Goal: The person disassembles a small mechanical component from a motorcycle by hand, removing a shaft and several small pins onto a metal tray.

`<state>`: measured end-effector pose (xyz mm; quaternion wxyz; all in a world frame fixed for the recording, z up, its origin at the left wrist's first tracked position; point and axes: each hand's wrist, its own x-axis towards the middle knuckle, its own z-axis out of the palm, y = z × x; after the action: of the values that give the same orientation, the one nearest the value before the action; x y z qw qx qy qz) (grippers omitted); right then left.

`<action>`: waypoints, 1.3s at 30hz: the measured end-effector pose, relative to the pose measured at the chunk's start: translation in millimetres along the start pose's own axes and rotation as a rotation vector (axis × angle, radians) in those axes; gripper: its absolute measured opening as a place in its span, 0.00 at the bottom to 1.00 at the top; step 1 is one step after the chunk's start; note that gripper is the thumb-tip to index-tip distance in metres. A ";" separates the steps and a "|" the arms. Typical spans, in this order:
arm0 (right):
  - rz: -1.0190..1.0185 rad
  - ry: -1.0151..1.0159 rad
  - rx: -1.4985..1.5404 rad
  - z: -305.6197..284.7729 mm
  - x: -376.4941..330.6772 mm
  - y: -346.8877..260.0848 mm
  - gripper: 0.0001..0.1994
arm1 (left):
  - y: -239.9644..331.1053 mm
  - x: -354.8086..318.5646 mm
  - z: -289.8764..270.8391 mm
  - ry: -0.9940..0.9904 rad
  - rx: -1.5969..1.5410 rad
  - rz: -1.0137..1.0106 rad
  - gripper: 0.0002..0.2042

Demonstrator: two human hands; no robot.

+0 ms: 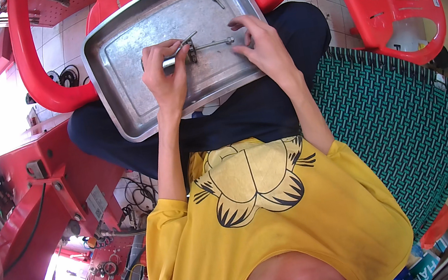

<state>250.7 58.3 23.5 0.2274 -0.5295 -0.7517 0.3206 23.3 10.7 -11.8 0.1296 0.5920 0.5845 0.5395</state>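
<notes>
My left hand (167,79) is closed around a small metal cylinder with a dark end (192,56), held over the left half of a shallow metal tray (138,109). A thin metal pin (188,40) sticks up at a slant between its thumb and fingers. From the cylinder's dark end a slim rod (212,44) runs rightward, with a nut (229,40) at its tip. My right hand (264,47) is beside that nut, thumb and fingers apart and holding nothing. Farther back in the tray lies a loose bolt (218,2). The fingers hide much of the cylinder.
The tray rests on my lap against a red plastic chair (52,96). Another red chair (389,5) stands at the far right, near a green woven seat (396,131). At left are a red metal machine (35,197) and black cables (68,76) on the tiles.
</notes>
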 end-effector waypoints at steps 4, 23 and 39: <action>0.036 -0.098 -0.121 7.7 10.3 -0.6 0.24 | 0.1 -0.1 1.7 0.015 -0.040 -0.009 0.10; -0.002 -0.100 0.014 32.0 25.5 8.9 0.27 | 1.8 0.0 -0.2 -0.011 -0.020 -0.006 0.09; -0.288 -0.181 0.015 32.0 42.2 5.4 0.26 | 2.7 1.5 -2.5 0.029 -0.006 -0.037 0.09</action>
<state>218.2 91.6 -2.5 0.2064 -0.3835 -0.8348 0.3367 22.5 10.0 -8.0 0.1328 0.5726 0.5958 0.5473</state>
